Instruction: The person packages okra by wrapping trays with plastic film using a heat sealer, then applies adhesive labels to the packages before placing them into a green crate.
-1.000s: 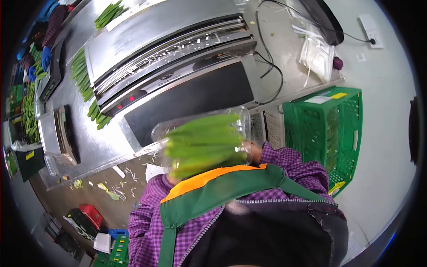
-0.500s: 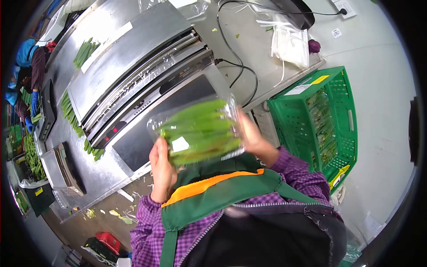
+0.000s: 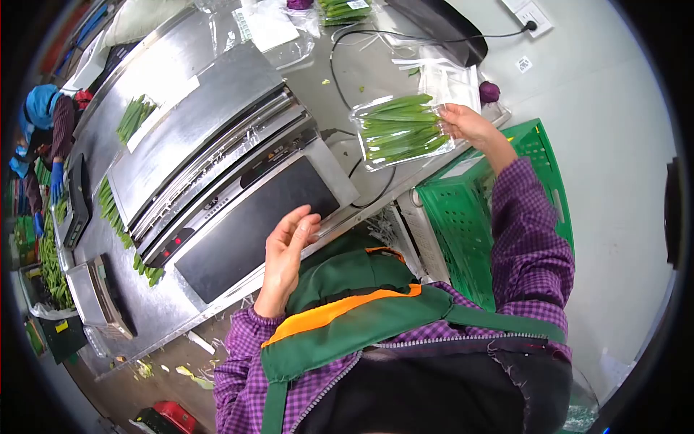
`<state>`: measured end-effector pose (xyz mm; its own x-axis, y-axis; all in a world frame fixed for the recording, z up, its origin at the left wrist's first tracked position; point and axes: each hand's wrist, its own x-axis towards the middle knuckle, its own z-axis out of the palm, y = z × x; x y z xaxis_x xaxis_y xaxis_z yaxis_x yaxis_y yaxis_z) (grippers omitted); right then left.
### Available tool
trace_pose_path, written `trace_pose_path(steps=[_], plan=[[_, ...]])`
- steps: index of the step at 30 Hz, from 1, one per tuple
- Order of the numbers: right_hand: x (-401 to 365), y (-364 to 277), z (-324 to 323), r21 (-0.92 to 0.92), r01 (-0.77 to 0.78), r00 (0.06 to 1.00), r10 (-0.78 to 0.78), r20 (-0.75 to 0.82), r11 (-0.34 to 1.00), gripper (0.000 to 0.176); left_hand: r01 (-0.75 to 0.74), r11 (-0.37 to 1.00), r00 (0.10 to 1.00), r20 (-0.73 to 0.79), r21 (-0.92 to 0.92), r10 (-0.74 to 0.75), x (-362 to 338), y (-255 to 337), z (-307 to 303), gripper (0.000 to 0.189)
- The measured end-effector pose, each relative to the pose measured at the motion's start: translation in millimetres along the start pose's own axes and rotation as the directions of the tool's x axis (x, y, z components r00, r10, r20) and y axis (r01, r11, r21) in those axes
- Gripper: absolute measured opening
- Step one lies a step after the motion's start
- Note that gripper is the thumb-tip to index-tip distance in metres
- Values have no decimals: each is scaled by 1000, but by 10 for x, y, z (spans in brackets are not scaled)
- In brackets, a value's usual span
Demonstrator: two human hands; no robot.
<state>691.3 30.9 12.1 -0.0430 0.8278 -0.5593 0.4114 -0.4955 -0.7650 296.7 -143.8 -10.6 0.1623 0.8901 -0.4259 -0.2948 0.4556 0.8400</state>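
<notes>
"Where does the pack lie from your hands?"

"Your right hand [image 3: 470, 126] has it. The clear pack of greens [image 3: 405, 135] reaches out leftward from your fingers, held by its right-hand end, with your arm stretched well forward."

"And your left?"

"Your left hand [image 3: 288, 249] holds nothing. Its fingers are loosely curled and raised near the front part of the dark plate [image 3: 253, 224]. Whether it brushes the plate, you can't tell from this angle. It is well apart from the pack, which lies forward and to the right of it, so your right hand is plainly the nearer one, being in contact."

"How does the long axis run?"

"Mostly side to side across your front, the right end sitting slightly farther from you than the left. The long green pieces inside lie side by side along that same line, so they point at your right hand at one end and toward the machine [image 3: 217, 166] at the other. The broad face looks up at you. Which ends are the tips is too small to judge."

"What is around it?"

"The pack is over the counter [image 3: 307, 83], with the white bundle [image 3: 450, 78] just beyond it and the green crate [image 3: 452, 231] on your near side, to the right. Whether its underside touches the counter is hidden."
</notes>
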Motion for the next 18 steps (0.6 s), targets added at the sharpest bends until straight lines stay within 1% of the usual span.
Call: trace_pose_path(steps=[2,3,5,6,7,9,10,11,12,13,14,15,16,17,18], plan=[[210,35,-24,41,-116,991,113,78,992,27,21,1000,999,-41,-12,-22,-76,-18,-41,34],[350,92,-38,33,-111,990,107,94,993,27,16,1000,998,-59,-16,-17,-109,-27,-74,34],[685,326,-71,-101,-214,966,226,128,972,19,19,1000,997,-71,6,-19,-178,-69,-162,32],[870,504,-160,-191,-145,960,185,212,971,13,22,1000,996,-91,12,-21,-211,-73,-187,31],[969,608,-135,-314,-73,978,130,165,947,13,24,999,993,-115,43,-19,-237,-84,-225,30],[1015,684,-160,-190,-59,962,106,250,980,16,11,998,993,-121,59,-4,-322,-58,-309,31],[953,631,-143,-45,-107,923,116,367,993,20,-22,998,993,-118,62,29,-375,-45,-373,31],[1262,449,69,-167,43,853,52,520,985,24,-40,998,980,-195,47,48,-423,-28,-443,31],[1045,884,-323,50,-202,921,173,349,978,25,-30,999,978,-203,44,38,-464,-8,-515,30],[1198,1068,-421,18,-254,931,240,274,967,22,-21,999,979,-201,44,29,-497,15,-608,30],[1068,866,-266,-78,-294,918,304,254,953,19,-59,998,968,-246,-28,50,-534,-7,-719,27],[1069,876,-268,-121,-332,904,352,242,936,15,-72,997,956,-287,-39,58,-593,29,-818,27],[1163,997,-260,-186,-325,925,353,142,927,14,-115,993,923,-373,-27,97,-639,80,-945,25],[1347,1110,-322,-279,-316,918,367,152,907,19,-157,988,883,-449,-10,136,-673,130,-1086,24],[1224,851,-90,-468,-246,965,261,-34,849,22,-208,978,818,-545,22,186,-718,151,-1263,22]])
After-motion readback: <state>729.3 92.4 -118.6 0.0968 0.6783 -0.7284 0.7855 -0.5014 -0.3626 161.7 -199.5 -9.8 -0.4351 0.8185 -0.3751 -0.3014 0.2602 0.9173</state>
